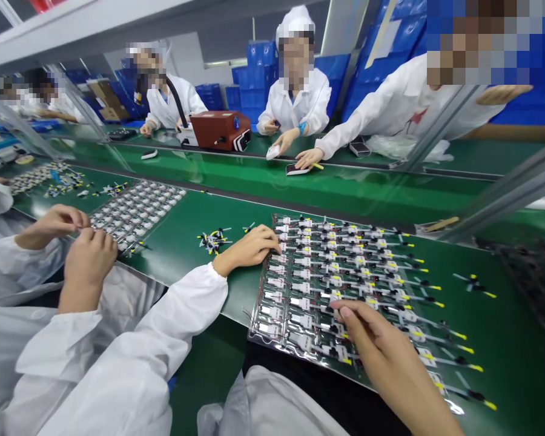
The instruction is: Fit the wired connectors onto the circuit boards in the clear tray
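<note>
Over glossy component tray (254, 333), left hand (247, 249), right hand (381, 351)

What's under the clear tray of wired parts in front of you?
The clear plastic tray lies on the green conveyor belt. Green shows through between the wired parts, but the belt beneath them is covered from view.
</note>
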A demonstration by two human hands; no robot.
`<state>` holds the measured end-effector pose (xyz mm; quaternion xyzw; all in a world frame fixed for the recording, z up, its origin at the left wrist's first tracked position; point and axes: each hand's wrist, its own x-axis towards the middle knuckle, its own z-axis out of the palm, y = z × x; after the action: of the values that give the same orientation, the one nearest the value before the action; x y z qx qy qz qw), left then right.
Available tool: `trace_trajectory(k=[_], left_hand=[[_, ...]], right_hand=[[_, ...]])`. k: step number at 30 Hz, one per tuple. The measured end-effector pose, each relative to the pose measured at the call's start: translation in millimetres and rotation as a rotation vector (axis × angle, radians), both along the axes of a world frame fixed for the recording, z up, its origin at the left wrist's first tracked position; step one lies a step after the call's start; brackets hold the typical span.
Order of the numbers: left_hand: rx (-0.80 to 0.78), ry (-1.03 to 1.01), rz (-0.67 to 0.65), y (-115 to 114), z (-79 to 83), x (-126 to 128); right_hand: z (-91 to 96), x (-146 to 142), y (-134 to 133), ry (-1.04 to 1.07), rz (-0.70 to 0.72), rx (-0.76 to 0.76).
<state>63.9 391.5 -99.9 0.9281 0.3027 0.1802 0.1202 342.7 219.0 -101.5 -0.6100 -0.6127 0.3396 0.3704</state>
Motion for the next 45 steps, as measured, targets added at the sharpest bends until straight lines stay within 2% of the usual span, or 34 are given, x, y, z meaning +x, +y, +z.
trace_trajectory(k=[3,6,11,14,19,22,25,29,32,35,39,45], left_hand=[[-0.019,0.071,-0.022,-2,0.9,4],[-0.005,0.107,-0.033,-5,1.4,8],[0.084,0.209,-0.029,-6,0.6,9],[0.154,0.304,-0.023,-6,0.1,11],[0.204,0.326,-0.079,-4,-2.0,13],[0.190,0.304,-0.049,-4,-1.4,13],[0.132,0.210,-0.028,-6,1.5,12],[0.044,0.091,-0.030,-9,4.1,11],[0.010,0.063,-0.002,-8,1.9,10],[-0.040,0.018,0.021,-6,-1.7,8],[-0.088,-0.020,0.045,-6,-3.9,7],[-0.084,-0.008,0.031,-4,-5.6,7]], right_hand=[[-0.4,2,0,0.015,0.059,-0.050],[-0.6,5,1,0.029,0.102,-0.020],[6.3,12,5,-0.011,0.021,0.053],[15.6,21,14,-0.116,0.030,0.111],[41.0,29,41,-0.297,0.163,0.144],[58.7,18,66,-0.378,0.264,0.157],[67.4,-2,94,-0.469,0.366,0.171],[56.5,-28,124,-0.535,0.401,0.104],[41.6,-42,135,-0.531,0.396,0.063],[32.7,-52,138,-0.489,0.376,0.013],[30.6,-58,137,-0.436,0.371,-0.049],[27.5,-55,139,-0.408,0.375,-0.040]])
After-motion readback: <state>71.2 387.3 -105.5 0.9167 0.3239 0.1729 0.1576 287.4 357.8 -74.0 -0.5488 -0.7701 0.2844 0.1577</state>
